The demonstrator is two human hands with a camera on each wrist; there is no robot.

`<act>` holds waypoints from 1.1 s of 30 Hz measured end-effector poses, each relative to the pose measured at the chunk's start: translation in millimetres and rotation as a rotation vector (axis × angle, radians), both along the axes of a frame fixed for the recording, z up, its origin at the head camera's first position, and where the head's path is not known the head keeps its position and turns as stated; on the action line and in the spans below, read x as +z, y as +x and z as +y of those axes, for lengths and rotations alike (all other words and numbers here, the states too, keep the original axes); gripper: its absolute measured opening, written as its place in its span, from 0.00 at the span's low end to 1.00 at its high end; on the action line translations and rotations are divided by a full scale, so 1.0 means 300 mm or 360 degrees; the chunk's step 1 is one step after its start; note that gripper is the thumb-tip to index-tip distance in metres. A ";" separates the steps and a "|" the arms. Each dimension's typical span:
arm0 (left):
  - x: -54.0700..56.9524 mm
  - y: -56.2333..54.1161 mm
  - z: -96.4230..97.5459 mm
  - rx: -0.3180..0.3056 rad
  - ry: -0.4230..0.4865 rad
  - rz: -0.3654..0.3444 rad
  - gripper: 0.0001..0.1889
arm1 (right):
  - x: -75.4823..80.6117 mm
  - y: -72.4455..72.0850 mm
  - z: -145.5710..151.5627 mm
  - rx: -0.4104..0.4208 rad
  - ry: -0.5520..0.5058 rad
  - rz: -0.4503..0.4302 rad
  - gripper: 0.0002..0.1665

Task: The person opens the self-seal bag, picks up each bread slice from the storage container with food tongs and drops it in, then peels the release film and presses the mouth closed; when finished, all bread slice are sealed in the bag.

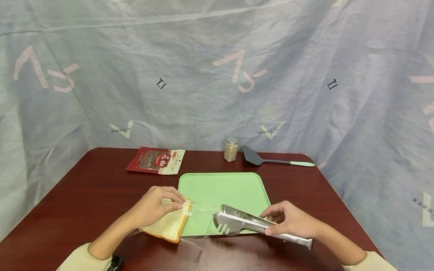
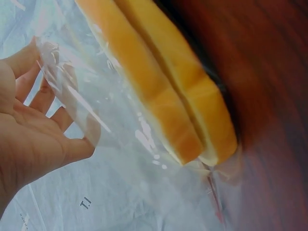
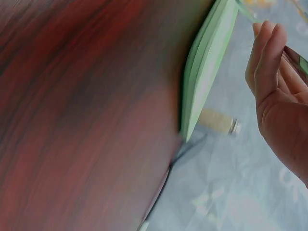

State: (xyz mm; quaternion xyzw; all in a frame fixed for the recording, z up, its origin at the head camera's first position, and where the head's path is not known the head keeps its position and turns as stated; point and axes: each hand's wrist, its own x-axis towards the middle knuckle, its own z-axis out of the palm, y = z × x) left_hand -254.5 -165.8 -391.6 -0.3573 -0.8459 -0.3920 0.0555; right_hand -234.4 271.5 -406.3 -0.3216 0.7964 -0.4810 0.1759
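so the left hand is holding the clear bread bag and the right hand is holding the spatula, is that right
Not quite: the right hand is holding metal tongs, as the head view shows. The spatula lies on the table beyond the green tray. The left hand is indeed holding the clear bread bag.

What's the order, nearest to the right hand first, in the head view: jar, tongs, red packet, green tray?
1. Tongs: in the right hand.
2. Green tray: to its left.
3. Jar: beyond the tray.
4. Red packet: far left, at the back.
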 end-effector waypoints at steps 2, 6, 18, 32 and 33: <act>0.000 -0.002 0.002 -0.0020 0.0002 0.0014 0.04 | -0.001 -0.005 0.039 -0.0046 -0.0004 0.0041 0.16; 0.004 0.000 0.003 -0.0031 -0.0003 -0.0012 0.04 | -0.003 -0.011 0.118 -0.0228 0.0007 0.0158 0.18; 0.009 0.004 -0.002 -0.0034 -0.0012 -0.0038 0.04 | -0.028 -0.036 0.304 -0.1142 0.0410 0.0557 0.29; 0.013 0.008 -0.009 -0.0055 -0.0010 -0.0048 0.03 | -0.077 -0.076 0.393 -0.1251 0.0619 0.0743 0.33; 0.012 0.007 -0.008 -0.0061 -0.0016 -0.0053 0.03 | -0.076 -0.073 0.393 -0.1254 0.0659 0.0736 0.36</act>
